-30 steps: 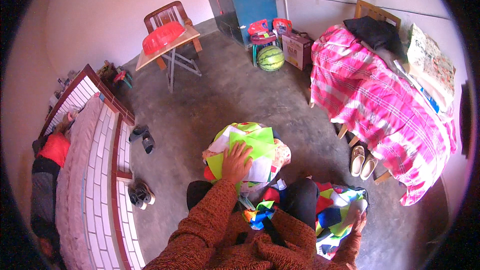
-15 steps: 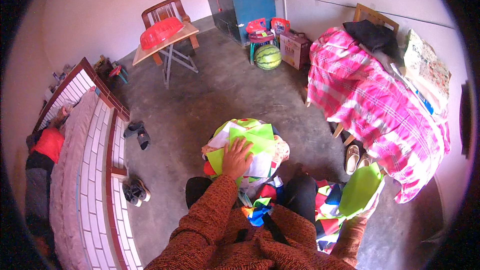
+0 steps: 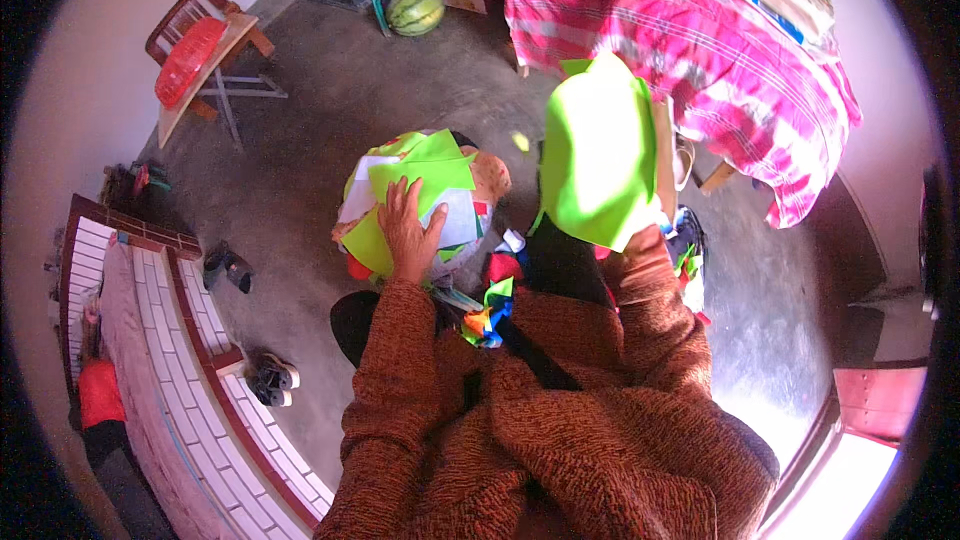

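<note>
the bare concrete floor (image 3: 330, 110) spreads wide ahead of and to the left of the left hand (image 3: 408, 232), open up to the folding chair (image 3: 205, 50) and the watermelon (image 3: 415, 9) far ahead; on the far left a white tiled ledge (image 3: 190, 360) hems the floor, with shoes (image 3: 268, 380) beside it. to the right of the right hand the room is tight: the bed with its pink checked cover (image 3: 690, 40) stands close, its edge just behind the raised sheet. the left hand lies flat, fingers spread open, palm down on a pile of cloth pieces (image 3: 420, 200), green and white ones on top, resting low in front of the person. the right hand (image 3: 640, 240) is lifted and closed around the lower edge of a large bright green cloth sheet (image 3: 598, 165), which stands up above it and hides most of its fingers. between the two hands, near the lap, lie small many-coloured cloth scraps (image 3: 490, 305), with more just beside the right wrist.
</note>
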Motion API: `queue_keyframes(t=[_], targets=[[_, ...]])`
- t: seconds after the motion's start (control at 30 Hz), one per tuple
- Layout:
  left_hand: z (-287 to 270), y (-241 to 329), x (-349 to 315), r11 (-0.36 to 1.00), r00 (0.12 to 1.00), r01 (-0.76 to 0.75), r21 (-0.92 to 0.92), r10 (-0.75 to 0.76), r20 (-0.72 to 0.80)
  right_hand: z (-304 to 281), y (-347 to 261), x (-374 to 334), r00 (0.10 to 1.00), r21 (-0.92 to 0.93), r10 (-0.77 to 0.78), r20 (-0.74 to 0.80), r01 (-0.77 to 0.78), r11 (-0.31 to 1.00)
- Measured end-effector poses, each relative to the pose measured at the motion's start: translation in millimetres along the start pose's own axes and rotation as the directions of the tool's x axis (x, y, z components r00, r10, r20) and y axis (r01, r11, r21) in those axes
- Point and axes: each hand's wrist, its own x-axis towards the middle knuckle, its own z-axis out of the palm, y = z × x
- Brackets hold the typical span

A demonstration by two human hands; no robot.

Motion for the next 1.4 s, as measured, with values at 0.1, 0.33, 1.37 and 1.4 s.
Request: queue_keyframes(t=[0.1,0.33,1.37,1.4], targets=[[-12,59,-9,0.693,0.991,0.113,-0.712,-0.031,0.127,-16,21,-1,0.989,0.317,0.149,0.006,-0.143,0.937],[34,90,-49,-0.573,0.759,0.631,-0.524,0.314,0.571,-29,55,-27,0.96,0.486,0.281,0.015,-0.253,0.837],[-7,111,-52,0.269,0.93,0.149,-0.952,-0.364,0.043,-40,111,-55,0.846,0.512,0.532,-0.008,-0.454,0.729],[2,107,-56,0.225,0.917,0.175,-0.959,-0.391,0.076,-36,116,-55,0.85,0.491,0.526,-0.03,-0.446,0.749]])
